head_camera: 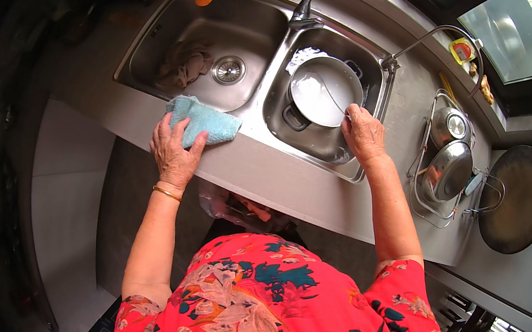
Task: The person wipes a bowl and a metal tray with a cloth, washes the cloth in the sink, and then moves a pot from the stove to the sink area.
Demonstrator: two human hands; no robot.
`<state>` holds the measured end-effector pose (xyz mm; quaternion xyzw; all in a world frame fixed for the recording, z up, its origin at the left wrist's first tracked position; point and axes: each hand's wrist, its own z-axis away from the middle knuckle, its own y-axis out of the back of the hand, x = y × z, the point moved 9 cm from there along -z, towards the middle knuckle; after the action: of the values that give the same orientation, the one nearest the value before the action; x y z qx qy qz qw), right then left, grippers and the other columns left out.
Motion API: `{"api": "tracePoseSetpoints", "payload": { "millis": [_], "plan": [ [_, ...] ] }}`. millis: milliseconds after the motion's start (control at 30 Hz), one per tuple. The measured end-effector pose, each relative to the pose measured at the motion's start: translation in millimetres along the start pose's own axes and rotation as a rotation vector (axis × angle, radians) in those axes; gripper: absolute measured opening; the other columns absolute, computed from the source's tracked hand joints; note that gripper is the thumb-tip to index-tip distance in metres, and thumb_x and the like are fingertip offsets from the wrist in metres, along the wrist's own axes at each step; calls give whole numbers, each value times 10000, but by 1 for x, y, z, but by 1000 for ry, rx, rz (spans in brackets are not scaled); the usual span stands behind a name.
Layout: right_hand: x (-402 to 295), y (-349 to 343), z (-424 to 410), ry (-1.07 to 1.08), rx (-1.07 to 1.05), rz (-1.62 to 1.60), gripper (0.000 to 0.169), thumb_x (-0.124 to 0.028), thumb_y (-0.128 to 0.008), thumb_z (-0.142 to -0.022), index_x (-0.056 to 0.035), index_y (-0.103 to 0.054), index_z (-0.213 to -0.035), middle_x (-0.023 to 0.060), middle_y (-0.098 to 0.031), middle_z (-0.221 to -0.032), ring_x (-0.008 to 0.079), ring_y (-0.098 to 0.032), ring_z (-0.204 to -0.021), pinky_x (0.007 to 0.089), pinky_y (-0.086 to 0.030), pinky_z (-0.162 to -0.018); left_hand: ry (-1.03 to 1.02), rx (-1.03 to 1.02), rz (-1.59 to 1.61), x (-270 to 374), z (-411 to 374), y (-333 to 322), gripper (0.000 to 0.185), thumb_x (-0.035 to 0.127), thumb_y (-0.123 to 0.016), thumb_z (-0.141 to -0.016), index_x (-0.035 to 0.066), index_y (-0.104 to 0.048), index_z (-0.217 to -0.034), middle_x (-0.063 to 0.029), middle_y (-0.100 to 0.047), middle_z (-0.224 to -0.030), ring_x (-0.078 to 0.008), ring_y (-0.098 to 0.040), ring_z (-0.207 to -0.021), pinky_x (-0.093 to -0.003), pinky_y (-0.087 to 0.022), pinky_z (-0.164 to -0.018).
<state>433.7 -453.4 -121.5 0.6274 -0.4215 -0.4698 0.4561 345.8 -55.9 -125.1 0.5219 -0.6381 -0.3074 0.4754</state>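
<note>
My left hand [175, 146] lies on a folded teal cloth [203, 122] at the front edge of the counter, fingers spread over it. Part of the cloth reaches over the rim of the left sink basin. My right hand [363, 133] has its fingers bent at the right rim of a metal pot [301, 101] in the right basin. Whitish liquid [313, 91] stands in the pot. A thin curved line crosses the pot toward my fingertips; I cannot tell whether it is a utensil handle. White foam [305, 58] shows behind the pot.
A crumpled beige cloth [189, 62] lies in the left basin [259, 29] beside the drain. A faucet [306, 7] rises between the basins. At right, a wire rack [417, 186] holds metal bowls [448, 170] near a large dark round pan [516, 199].
</note>
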Motion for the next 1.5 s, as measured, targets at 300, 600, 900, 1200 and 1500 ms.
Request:
{"api": "tracePoseSetpoints", "payload": {
  "millis": [300,600,900,1200,1500],
  "plan": [
    [29,-46,-4,-583,150,-1226,432,-263,-795,-889,42,-677,-1171,83,-697,-932,115,-652,-692,245,-532,-609,-105,-39,234,35,-27,-2,336,139,-694,-793,112,-530,-1086,-89,-637,-983,-304,-612,-933,-439,-430,-843],
    [6,-8,-13,41,94,-486,301,-120,-698,-907,-87,-687,-1206,153,-610,-863,324,-654,-749,401,-518,-680,-544,-353,248,154,-42,-36,128,153,-675,-824,63,-587,-844,-125,-586,-909,-330,-617,-820,-463,-526,-731],
    [-1,1,-7,324,-27,44,182,-92,-623,-898,-69,-674,-1072,119,-613,-876,316,-661,-805,431,-546,-700,-639,-1022,-182,183,-31,-125,383,203,-484,-926,93,-634,-1260,-81,-515,-1481,-290,-659,-1121,-432,-543,-922],
    [13,33,1,104,-75,-167,141,-168,-666,-914,-44,-705,-971,121,-664,-860,324,-667,-771,422,-550,-700,-639,-1142,-231,190,-31,-128,577,183,-446,-918,116,-481,-1491,-42,-386,-1601,-238,-614,-1240,-396,-507,-1003],
    [78,-2,20,-652,-50,-1124,307,-274,-591,-1003,14,-687,-954,58,-639,-716,163,-683,-617,286,-537,-550,-669,-1146,-224,195,-30,-133,593,161,-448,-901,100,-480,-1490,-38,-392,-1597,-223,-591,-1271,-386,-493,-1020]
  ]
}}
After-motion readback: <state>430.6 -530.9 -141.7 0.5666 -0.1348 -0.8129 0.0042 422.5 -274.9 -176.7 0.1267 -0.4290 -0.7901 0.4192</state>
